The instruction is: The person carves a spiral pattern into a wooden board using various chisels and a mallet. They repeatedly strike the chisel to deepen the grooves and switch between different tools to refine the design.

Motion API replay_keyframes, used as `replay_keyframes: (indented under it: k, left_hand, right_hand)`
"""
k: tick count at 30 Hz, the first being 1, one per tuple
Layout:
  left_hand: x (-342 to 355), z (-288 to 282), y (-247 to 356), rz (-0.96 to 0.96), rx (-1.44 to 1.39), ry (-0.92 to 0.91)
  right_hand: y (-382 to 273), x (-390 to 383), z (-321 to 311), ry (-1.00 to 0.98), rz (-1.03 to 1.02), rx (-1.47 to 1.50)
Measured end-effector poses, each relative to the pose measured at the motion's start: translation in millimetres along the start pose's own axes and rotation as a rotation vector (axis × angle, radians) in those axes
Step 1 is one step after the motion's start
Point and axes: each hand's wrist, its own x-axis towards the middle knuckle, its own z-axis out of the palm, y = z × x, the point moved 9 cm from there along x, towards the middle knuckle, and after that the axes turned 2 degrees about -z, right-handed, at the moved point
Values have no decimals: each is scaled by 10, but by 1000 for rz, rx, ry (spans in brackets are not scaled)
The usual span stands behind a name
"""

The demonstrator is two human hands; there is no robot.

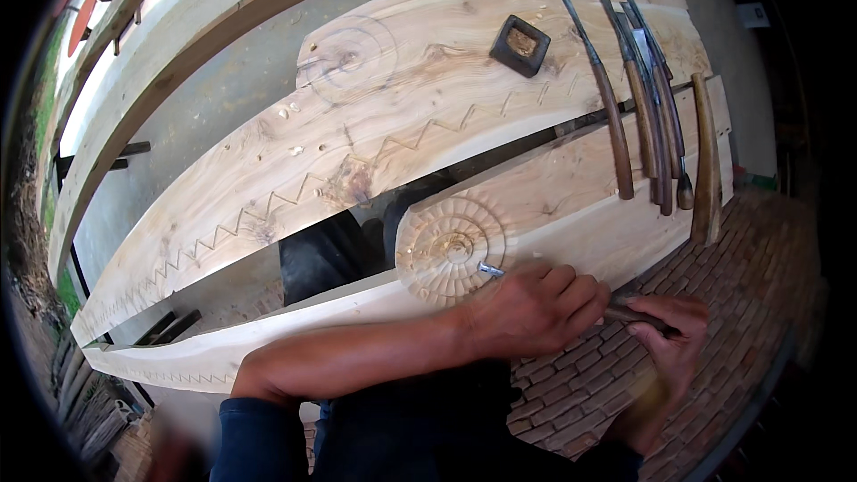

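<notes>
1 L hand [531, 306], fingers [582, 293] curled rnd chisel [489, 270], R hand [682, 328] gripping handle [621, 311]

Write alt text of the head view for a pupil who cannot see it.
A person's left hand and right hand hold a chisel at a carved rosette on a wooden board. Beyond it, a second board bears a zigzag line and dark box; wooden-handled tools lie at right.

consists of a far board [223, 174] and a near board [571, 183], both long and pale, with a gap between. bears a square dark box [520, 45] and a few wood chips [295, 151] on the far board. carries several wooden-handled chisels [642, 107] side by side across the gap, plus a wooden club [705, 161] on the near board's right end.
</notes>
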Motion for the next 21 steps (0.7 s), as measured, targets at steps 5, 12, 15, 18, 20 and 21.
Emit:
replay_keyframes:
  k: [5, 12, 15, 18, 20, 21]
  left_hand:
    - [37, 4, -101, -56, -91, 25]
    - [40, 9, -185, -116, -146, 17]
    - [37, 10, -195, -125, -150, 23]
    - [33, 22, -198, -128, -154, 14]
    - [37, 21, -193, -121, -151, 19]
    - [37, 17, -191, -118, -149, 22]
  right_hand:
    - [96, -13, 37, -2, 99, 58]
    - [154, 45, 74, -32, 96, 54]
    - [153, 61, 86, -13, 86, 63]
    - [143, 80, 93, 7, 78, 79]
    - [143, 79, 82, -15, 92, 76]
    - [142, 78, 80, -25, 99, 74]
